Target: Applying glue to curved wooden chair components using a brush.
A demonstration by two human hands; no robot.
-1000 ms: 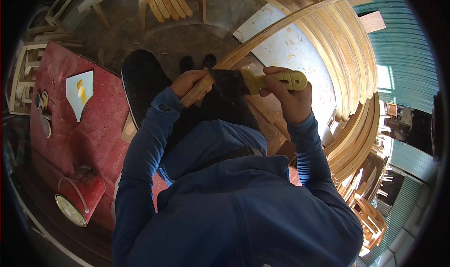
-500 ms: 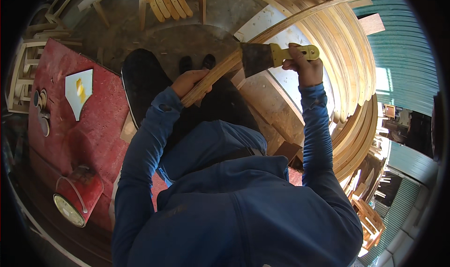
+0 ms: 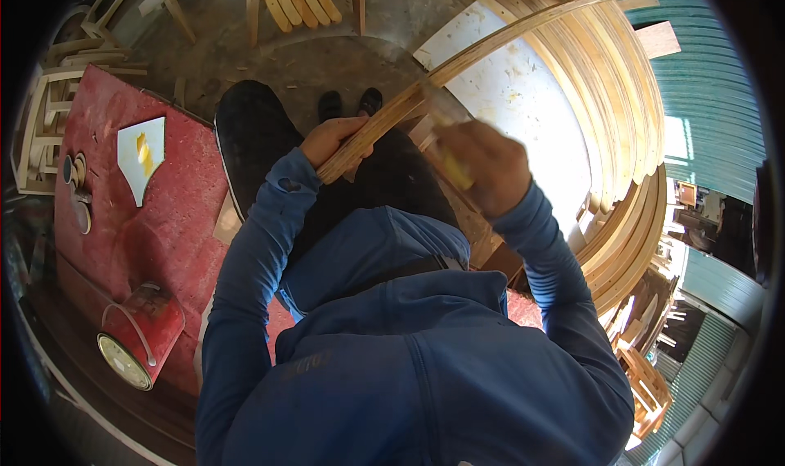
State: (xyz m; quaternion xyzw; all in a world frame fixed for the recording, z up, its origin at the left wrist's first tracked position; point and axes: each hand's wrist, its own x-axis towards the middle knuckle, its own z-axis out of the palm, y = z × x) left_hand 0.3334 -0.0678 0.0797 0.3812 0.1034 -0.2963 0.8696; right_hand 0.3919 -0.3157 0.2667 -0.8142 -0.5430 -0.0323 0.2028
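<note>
My left hand (image 3: 329, 141) is wrapped round the near end of a long curved wooden strip (image 3: 482, 51), which slants up to the far right. My right hand (image 3: 489, 165), smeared by motion, is closed on a putty knife (image 3: 458, 172) with a yellow handle, just right of the strip. The knife's blade is too blurred to make out, so I cannot tell whether it touches the wood. On my left a white scraper plate (image 3: 127, 170) with yellow paste on it lies on a red board.
The red board (image 3: 90, 123) also bears round lids (image 3: 82, 212) and a red can (image 3: 155, 323) lying tilted. Several curved wooden strips (image 3: 630, 98) are stacked on the right by a pale panel (image 3: 523, 98). A wooden frame (image 3: 364, 4) stands beyond my feet.
My right hand has swung the putty knife left and nearer, from out beside the stacked strips to close by the held strip. My left hand keeps its grip.
</note>
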